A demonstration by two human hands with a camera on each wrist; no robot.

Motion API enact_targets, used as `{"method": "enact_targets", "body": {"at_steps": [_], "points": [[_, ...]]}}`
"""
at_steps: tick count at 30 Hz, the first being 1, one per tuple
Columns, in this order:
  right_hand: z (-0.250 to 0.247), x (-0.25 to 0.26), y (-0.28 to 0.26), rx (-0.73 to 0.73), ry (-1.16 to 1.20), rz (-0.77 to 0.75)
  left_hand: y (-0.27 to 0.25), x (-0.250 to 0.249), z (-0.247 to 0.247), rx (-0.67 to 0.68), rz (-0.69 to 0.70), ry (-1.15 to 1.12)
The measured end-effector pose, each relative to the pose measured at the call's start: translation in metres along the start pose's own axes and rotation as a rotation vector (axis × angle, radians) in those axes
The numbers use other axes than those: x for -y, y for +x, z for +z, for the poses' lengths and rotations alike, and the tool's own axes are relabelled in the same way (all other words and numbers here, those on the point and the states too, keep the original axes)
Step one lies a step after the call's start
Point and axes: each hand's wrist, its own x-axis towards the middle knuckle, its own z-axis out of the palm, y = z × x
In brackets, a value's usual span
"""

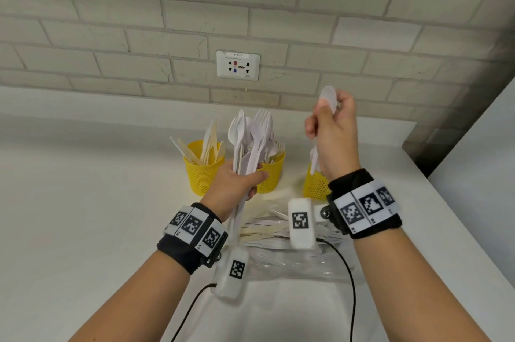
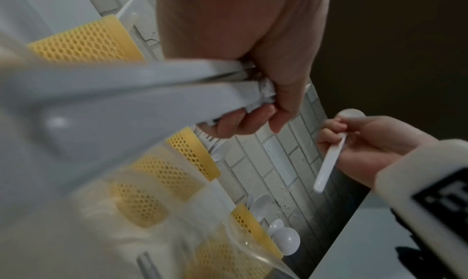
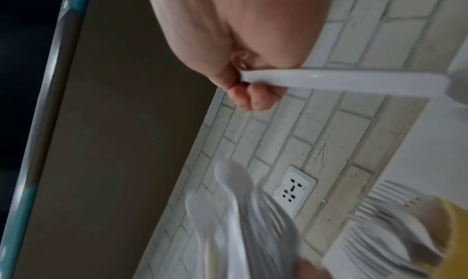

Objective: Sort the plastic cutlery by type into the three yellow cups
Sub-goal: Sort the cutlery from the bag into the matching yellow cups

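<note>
Three yellow mesh cups stand by the brick wall. The left cup (image 1: 202,171) holds knives, the middle cup (image 1: 274,174) forks, and the right cup (image 1: 313,187) (image 2: 249,226) spoons. My left hand (image 1: 250,182) (image 2: 253,121) grips an upright bundle of white spoons and forks (image 1: 248,140) (image 2: 152,83) in front of the middle cup. My right hand (image 1: 326,115) (image 3: 243,87) pinches a single white spoon (image 1: 328,97) (image 2: 329,159) (image 3: 341,81), bowl up and handle pointing down, above the right cup. That cup is partly hidden behind my right wrist.
Loose white and cream cutlery (image 1: 264,230) lies on a clear plastic bag (image 1: 292,263) on the white counter (image 1: 83,202), just under my wrists. A wall socket (image 1: 238,65) sits above the cups. The counter's right edge (image 1: 434,188) is close to the right cup.
</note>
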Motion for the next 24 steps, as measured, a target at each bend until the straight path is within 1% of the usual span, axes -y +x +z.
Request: {"method": "enact_targets", "body": {"at_steps": [3,4,5,6,9,11,13,15,17,20,22,24], "points": [[0.01,-0.013,-0.012,0.198,-0.231,0.104,0.001,-0.003,0.007,0.037,0.035,0.024],[0.013,-0.017,-0.017,0.253,-0.258,0.131,0.002,-0.004,0.009,0.049,0.044,0.03],[0.014,-0.02,-0.02,0.273,-0.272,0.14,0.002,-0.004,0.011,0.058,0.05,0.034],[0.015,-0.019,-0.021,0.26,-0.284,0.127,0.002,-0.004,0.013,0.063,0.052,0.038],[0.009,-0.022,-0.013,0.159,-0.304,0.114,0.001,-0.002,0.015,0.082,0.044,0.066],[0.003,-0.025,-0.007,0.148,-0.331,0.127,0.0,-0.001,0.016,0.099,0.038,0.051],[-0.002,-0.025,-0.004,0.128,-0.298,0.12,0.0,-0.001,0.017,0.104,0.032,0.037],[-0.009,-0.019,0.001,0.033,-0.208,0.086,0.001,-0.001,0.016,0.103,0.031,0.045],[-0.021,-0.006,0.011,-0.101,-0.089,0.041,0.002,0.0,0.014,0.092,0.025,0.058],[-0.047,0.011,0.034,-0.264,0.0,-0.004,0.003,0.001,0.011,0.072,0.017,0.067],[-0.062,0.015,0.047,-0.312,0.03,-0.03,0.005,0.001,0.009,0.053,0.016,0.065],[-0.071,0.012,0.056,-0.312,0.025,-0.065,0.006,0.0,0.007,0.04,0.019,0.057]]}}
